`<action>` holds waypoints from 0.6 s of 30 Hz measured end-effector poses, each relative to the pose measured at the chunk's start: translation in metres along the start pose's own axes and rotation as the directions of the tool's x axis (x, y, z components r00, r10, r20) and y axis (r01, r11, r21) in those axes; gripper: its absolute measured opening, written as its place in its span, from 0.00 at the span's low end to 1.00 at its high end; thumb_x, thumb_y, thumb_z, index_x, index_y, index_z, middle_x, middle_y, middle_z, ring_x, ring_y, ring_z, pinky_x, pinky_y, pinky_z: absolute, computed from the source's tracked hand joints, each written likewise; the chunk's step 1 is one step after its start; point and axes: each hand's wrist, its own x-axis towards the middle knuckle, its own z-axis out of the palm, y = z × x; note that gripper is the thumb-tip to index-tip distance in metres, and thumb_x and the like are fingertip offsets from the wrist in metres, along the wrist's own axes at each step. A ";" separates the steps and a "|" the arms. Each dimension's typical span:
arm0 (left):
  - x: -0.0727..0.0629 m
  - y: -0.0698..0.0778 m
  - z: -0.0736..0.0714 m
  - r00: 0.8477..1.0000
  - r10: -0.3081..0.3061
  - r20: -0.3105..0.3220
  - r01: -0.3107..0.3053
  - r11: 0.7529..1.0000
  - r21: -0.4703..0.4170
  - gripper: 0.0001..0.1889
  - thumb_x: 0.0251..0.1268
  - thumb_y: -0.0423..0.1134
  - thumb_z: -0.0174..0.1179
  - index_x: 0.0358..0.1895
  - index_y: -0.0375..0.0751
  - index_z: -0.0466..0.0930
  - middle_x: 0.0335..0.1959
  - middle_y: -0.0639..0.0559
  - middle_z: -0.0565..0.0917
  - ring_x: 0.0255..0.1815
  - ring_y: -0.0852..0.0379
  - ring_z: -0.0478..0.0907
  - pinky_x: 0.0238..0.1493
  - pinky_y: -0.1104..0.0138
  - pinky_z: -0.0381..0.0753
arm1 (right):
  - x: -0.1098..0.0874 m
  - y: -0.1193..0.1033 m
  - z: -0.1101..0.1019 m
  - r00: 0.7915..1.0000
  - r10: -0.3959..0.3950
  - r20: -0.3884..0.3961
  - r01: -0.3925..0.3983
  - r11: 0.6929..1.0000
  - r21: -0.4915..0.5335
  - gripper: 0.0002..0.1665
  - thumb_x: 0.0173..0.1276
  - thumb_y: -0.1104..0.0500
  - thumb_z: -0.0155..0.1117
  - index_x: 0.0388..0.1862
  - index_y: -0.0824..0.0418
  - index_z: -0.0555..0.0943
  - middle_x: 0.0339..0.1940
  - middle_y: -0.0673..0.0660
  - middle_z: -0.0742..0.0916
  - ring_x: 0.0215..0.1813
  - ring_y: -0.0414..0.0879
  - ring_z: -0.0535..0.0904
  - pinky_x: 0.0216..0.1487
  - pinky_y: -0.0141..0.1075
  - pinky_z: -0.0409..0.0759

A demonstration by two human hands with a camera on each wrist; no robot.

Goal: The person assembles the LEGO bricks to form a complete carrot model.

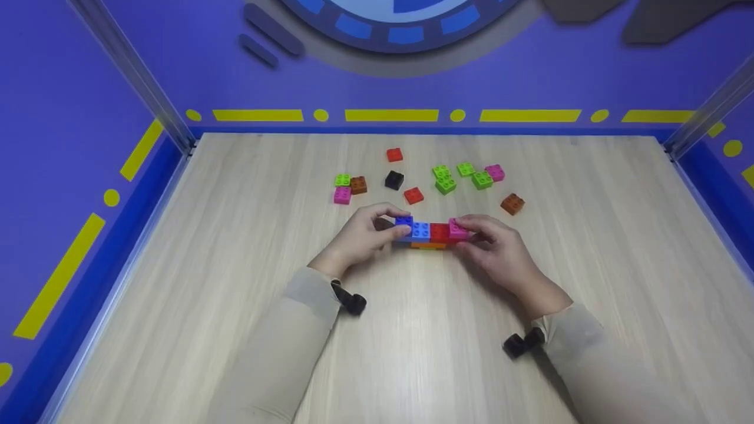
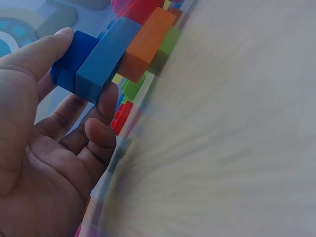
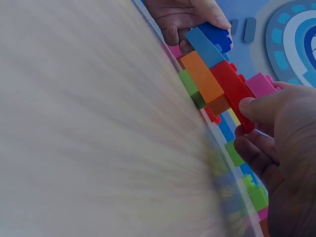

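Note:
A structure of toy building bricks is held between both hands above the table's middle. It has a light blue brick (image 1: 420, 229) and a red brick (image 1: 439, 232) side by side, bridged below by an orange brick (image 2: 148, 44) with a green brick (image 2: 166, 51) beneath. On top sit a dark blue brick (image 1: 403, 221) at the left end and a pink brick (image 1: 456, 228) at the right end. My left hand (image 1: 365, 235) pinches the dark blue end, fingers under the light blue brick. With its thumb on the red brick, my right hand (image 1: 499, 250) grips the pink-and-red end.
Loose bricks lie beyond the hands: a black brick (image 1: 394, 180), red brick (image 1: 413, 195), farther red brick (image 1: 394, 155), brown brick (image 1: 512, 204), and several green ones (image 1: 446, 185). A pink brick (image 1: 342, 195) lies near another brown brick (image 1: 358, 185). Blue-purple walls (image 1: 400, 88) border the table.

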 end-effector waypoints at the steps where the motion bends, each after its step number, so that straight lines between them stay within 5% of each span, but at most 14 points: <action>1: 0.000 0.000 0.000 1.000 0.000 -0.001 0.000 1.000 0.000 0.18 0.80 0.50 0.73 0.67 0.54 0.89 0.60 0.52 0.90 0.36 0.57 0.79 0.33 0.70 0.79 | 0.000 0.000 0.000 1.000 -0.004 0.011 0.004 1.000 -0.008 0.32 0.69 0.70 0.82 0.71 0.58 0.88 0.69 0.58 0.91 0.68 0.51 0.89 0.68 0.32 0.88; 7: 0.001 0.000 0.000 1.000 0.013 -0.002 -0.013 1.000 0.016 0.18 0.81 0.50 0.73 0.67 0.53 0.89 0.61 0.51 0.90 0.37 0.58 0.80 0.34 0.69 0.80 | 0.002 0.000 0.002 0.998 -0.039 0.050 0.043 0.996 -0.084 0.34 0.69 0.70 0.83 0.72 0.59 0.83 0.68 0.58 0.90 0.68 0.54 0.89 0.70 0.53 0.89; 13: 0.000 0.001 0.000 1.000 0.009 -0.005 -0.009 1.000 -0.001 0.18 0.80 0.48 0.73 0.67 0.52 0.89 0.56 0.51 0.91 0.31 0.57 0.78 0.30 0.70 0.77 | 0.003 0.004 0.002 0.991 -0.131 0.032 0.135 0.972 -0.190 0.41 0.67 0.71 0.84 0.78 0.57 0.83 0.70 0.58 0.91 0.73 0.56 0.88 0.71 0.52 0.89; 18: 0.001 -0.001 0.001 1.000 0.001 -0.009 -0.001 1.000 -0.002 0.18 0.80 0.48 0.74 0.66 0.53 0.90 0.54 0.50 0.91 0.29 0.57 0.76 0.29 0.71 0.76 | 0.002 0.003 0.001 0.991 -0.131 0.031 0.135 0.968 -0.214 0.42 0.67 0.69 0.85 0.80 0.54 0.83 0.69 0.59 0.91 0.74 0.59 0.88 0.73 0.53 0.87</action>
